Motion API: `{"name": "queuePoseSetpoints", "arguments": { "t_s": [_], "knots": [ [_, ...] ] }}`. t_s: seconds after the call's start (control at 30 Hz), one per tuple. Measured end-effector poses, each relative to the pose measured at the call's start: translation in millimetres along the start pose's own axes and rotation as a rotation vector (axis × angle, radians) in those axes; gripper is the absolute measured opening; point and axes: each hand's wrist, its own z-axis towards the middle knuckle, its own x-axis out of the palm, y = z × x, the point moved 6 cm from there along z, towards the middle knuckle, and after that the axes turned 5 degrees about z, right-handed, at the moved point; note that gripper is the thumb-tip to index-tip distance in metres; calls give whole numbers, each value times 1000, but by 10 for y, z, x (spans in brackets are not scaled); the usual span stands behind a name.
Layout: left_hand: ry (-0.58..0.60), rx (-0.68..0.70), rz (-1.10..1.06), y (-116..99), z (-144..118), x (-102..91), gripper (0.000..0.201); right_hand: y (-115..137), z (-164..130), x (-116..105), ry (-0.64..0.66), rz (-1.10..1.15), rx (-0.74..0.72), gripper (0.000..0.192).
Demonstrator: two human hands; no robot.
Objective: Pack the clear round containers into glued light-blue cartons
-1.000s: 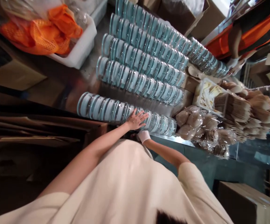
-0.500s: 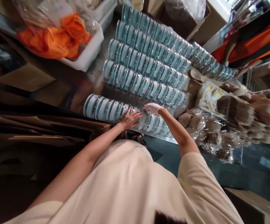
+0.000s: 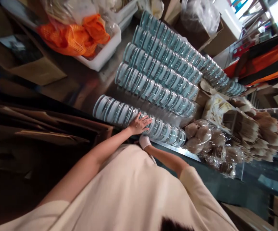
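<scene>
Left hand [image 3: 140,124] extended palm down, fingers spread and unclenched; front row of glass jars [image 3: 122,113] lies directly beneath them; gloved right hand [image 3: 144,141] low beside row's near side, finger state cannot be determined

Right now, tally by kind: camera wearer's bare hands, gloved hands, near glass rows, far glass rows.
Bare left hand: 1
Gloved right hand: 1
Near glass row: 1
Far glass rows, counted by their left ends: 4
Total: 7
Left out: glass run at upper right; can't tell if it continues the farthest row.
</scene>
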Motion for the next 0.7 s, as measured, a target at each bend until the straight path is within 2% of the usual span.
{"name": "queuePoseSetpoints", "arguments": {
  "t_s": [0.07, 0.13, 0.23, 0.3, 0.4, 0.47, 0.57, 0.63, 0.7],
  "knots": [
    [-13, 12, -1, 15, -30, -43, 51, -35, -22, 18, -20, 10, 25, 33],
    [-30, 8, 3, 87, -125, -112, 49, -242, -40, -145, -68, 17, 39, 32],
    [-64, -48, 14, 278, -333, -237, 47, -694, 24, -663, -213, 17, 36, 46],
    [-63, -70, 12, 379, -440, -292, 47, -931, 182, -1045, -273, 10, -21, 48],
    [-35, -75, 7, 437, -484, -313, 48, -1075, 522, -1455, -213, -2, -149, 42],
    [-28, -79, 15, 437, -465, -309, 48, -1074, 703, -1603, -139, -21, -185, 37],
    [-35, -80, 29, 423, -439, -290, 49, -984, 788, -1623, -51, -66, -132, 28],
    [-42, -89, 33, 425, -438, -270, 49, -834, 715, -1495, -35, -91, -75, 28],
    [-49, -94, 32, 425, -439, -246, 48, -575, 578, -1255, -45, -100, -53, 30]
  ]
}}
